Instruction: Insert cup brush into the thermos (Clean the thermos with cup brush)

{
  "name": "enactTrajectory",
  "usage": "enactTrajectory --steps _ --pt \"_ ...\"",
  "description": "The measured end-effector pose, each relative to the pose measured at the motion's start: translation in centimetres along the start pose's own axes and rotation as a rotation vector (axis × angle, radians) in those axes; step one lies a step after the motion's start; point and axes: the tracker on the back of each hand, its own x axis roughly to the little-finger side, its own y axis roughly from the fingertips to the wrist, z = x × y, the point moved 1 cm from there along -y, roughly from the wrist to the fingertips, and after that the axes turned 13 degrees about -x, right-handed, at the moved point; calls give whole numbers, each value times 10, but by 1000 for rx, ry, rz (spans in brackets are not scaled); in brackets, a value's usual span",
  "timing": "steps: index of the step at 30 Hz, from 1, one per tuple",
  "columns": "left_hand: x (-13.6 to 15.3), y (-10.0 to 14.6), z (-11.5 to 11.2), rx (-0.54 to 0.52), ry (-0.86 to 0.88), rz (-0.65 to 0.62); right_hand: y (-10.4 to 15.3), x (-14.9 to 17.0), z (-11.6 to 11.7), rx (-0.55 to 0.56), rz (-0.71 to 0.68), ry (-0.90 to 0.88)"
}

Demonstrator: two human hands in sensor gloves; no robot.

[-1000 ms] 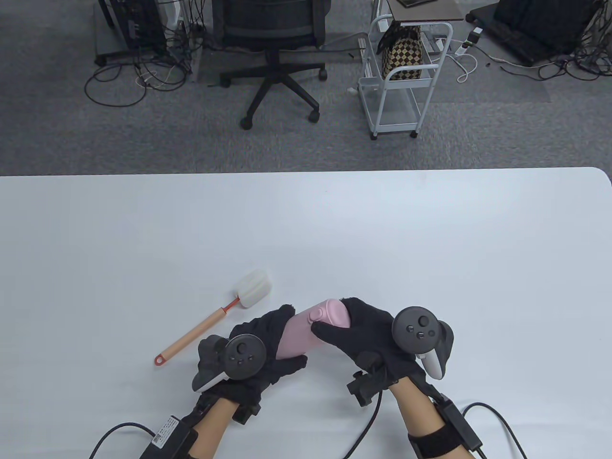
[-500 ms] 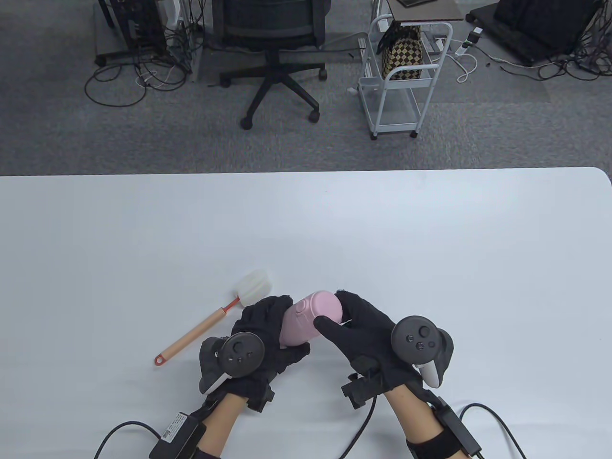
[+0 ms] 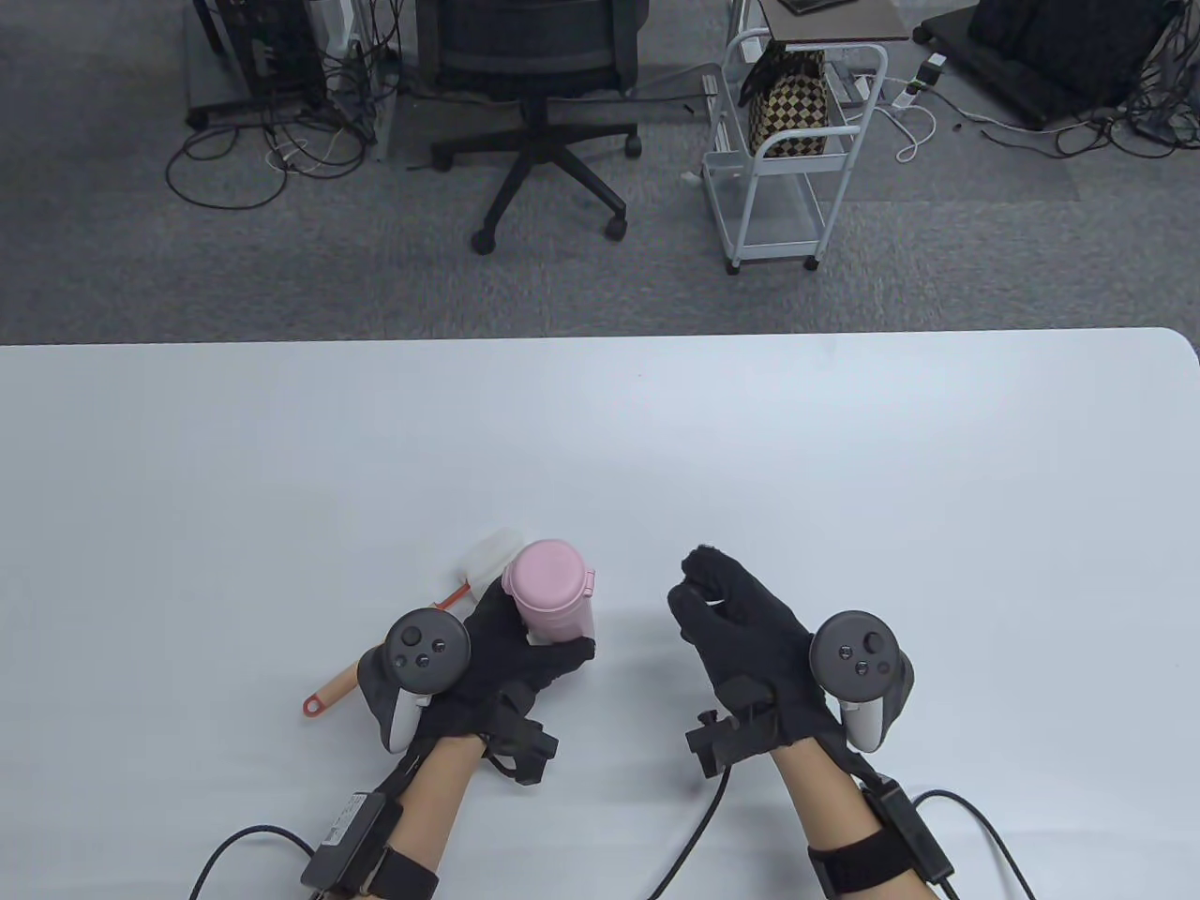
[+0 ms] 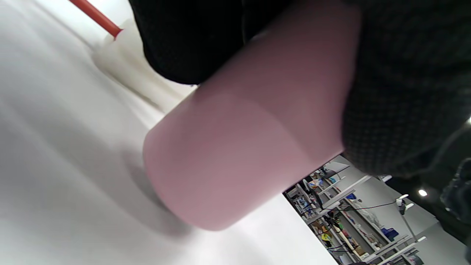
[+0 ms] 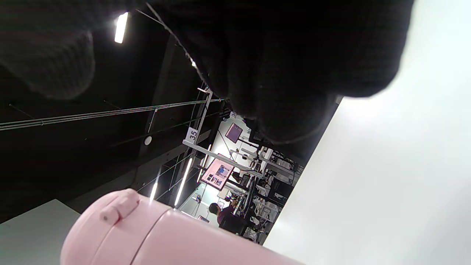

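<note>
Thermos [image 3: 549,589]: standing upright on the table [image 3: 844,450], lid closed, lower body hidden by fingers.
Left hand [image 3: 497,652]: wrapping curled fingers round the thermos body.
Right hand [image 3: 741,619]: hovering to the right, apart from the thermos, fingers loosely curled, holding nothing.
Cup brush [image 3: 450,600]: lying just left of the thermos, sponge head partly hidden behind it, mid-handle covered by the left tracker.

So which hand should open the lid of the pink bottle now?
The right hand. It holds nothing and hovers beside the bottle, while the left hand already grips the bottle upright, lid shut.
</note>
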Motion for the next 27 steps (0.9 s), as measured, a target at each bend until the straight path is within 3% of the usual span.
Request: enactTrajectory --steps 18,27 --pt "9 -5 -9 124 -84 71 -5 21 -3 -27 100 -1" --pt "6 1 7 157 -47 47 -8 23 -13 -28 115 194"
